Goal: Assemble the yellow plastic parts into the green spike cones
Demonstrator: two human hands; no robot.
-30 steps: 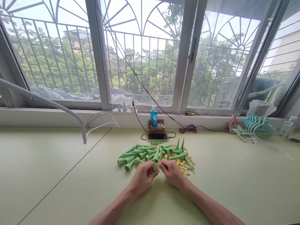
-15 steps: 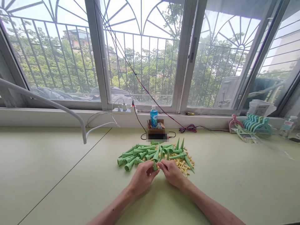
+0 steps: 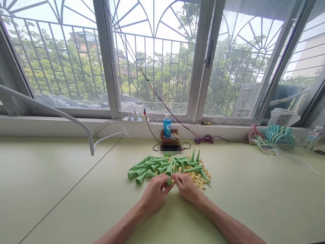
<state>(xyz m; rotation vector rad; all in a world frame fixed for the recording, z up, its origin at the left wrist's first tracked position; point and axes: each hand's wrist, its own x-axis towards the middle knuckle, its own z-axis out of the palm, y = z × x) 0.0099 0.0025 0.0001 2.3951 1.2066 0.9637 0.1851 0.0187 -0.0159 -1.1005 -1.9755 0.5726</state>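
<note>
My left hand is closed around a green plastic spike, whose pointed tip shows between thumb and fingers. Close beside it, my right hand is pinched at the same spot. What its fingertips hold is too small and covered to make out. Just beyond my hands lies a heap of green hollow plastic spikes with ribbed collars, mostly on their sides. A few stand with points upward. To the right, small yellow plastic pieces are scattered among and under the spikes.
Behind the heap, a blue-filled bottle stands in a small cardboard box. A coiled cable lies to its right. Teal hangers and a clear bottle sit at far right. A white curved arm reaches in from the left.
My hands have stayed almost in place, with the left hand and its spike shifting very slightly right, closer to the right fingertips. The heap looks unchanged.
</note>
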